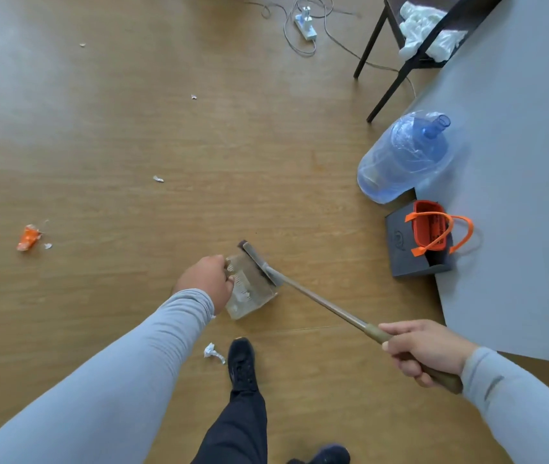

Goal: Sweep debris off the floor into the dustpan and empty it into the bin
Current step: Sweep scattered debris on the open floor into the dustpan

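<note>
My left hand [206, 280] grips the rear of a pale, see-through dustpan [249, 296] resting on the wooden floor. My right hand [423, 350] is closed around the brown handle of a broom [320, 303]; its dark brush head [255, 259] lies across the dustpan's mouth. White scraps sit inside the pan. Loose debris lies about: a crumpled white paper [212, 351] by my shoe, an orange wrapper [27, 237] at the left, and small white bits [158, 178] farther out. No bin is recognisable for certain.
A blue water jug [403, 155] leans against a grey wall [517, 162] at right. Below it stands a dark bag with orange handles [433, 234]. A black table leg [390, 95], power strip [304, 25] and cables lie at the back. My shoe [241, 360] is beneath the pan.
</note>
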`<state>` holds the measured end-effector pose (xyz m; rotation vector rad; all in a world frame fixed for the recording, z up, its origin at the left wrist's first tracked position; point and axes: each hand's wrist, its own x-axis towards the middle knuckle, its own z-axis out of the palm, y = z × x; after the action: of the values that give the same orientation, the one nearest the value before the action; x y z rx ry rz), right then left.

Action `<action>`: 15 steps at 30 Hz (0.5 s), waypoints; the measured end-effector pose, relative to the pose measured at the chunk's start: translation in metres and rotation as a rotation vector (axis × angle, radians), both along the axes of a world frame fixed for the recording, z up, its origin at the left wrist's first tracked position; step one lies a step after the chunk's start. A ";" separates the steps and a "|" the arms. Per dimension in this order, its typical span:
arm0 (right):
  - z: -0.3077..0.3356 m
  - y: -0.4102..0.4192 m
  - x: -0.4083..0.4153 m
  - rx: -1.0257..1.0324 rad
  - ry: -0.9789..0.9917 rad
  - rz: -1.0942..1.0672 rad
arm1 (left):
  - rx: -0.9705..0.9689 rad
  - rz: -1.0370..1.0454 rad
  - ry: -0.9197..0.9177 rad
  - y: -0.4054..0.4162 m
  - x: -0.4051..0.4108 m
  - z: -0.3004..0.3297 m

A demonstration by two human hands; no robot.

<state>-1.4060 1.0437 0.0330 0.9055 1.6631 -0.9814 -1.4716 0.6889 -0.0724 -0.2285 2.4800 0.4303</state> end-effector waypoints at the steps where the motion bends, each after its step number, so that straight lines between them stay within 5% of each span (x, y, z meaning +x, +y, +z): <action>1: 0.001 -0.005 0.004 0.013 0.014 0.042 | 0.001 0.000 0.002 0.001 0.000 0.000; 9: -0.067 -0.077 0.033 0.135 0.019 0.287 | 0.010 -0.009 0.021 -0.003 0.006 -0.004; 15: -0.014 -0.016 0.054 0.044 0.010 0.157 | 0.015 0.025 0.042 -0.012 0.028 0.000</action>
<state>-1.3524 1.0278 0.0191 0.7870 1.7424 -0.8472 -1.4431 0.6768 -0.0722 -0.2471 2.5160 0.4691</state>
